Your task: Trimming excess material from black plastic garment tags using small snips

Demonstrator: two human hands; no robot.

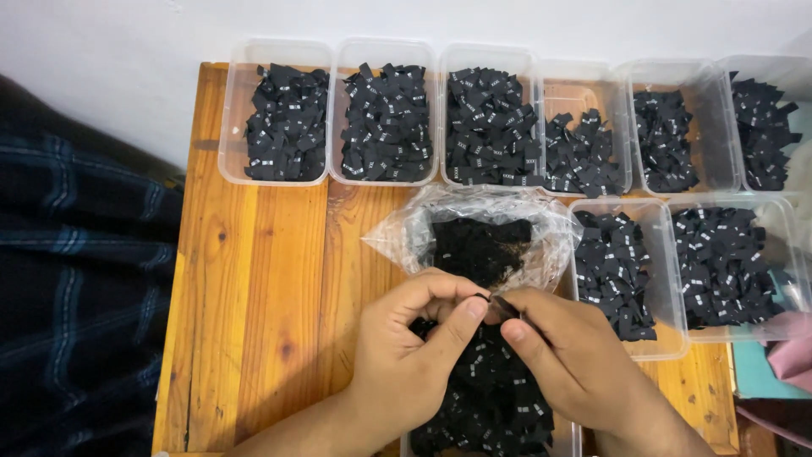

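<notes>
My left hand (414,347) and my right hand (567,355) meet at the fingertips over a pile of small black fabric labels (491,398) on the wooden table (262,322). Between the thumbs and forefingers both hands pinch one small black label (495,302). Just behind the hands lies an open clear plastic bag (482,224) with more black labels inside.
Several clear plastic tubs of black labels line the table's far edge (275,123) (387,123) (491,127) (584,140), with two more at the right (622,271) (727,267). A dark plaid cloth (76,271) lies left of the table. Pink fabric (791,355) shows at the right edge.
</notes>
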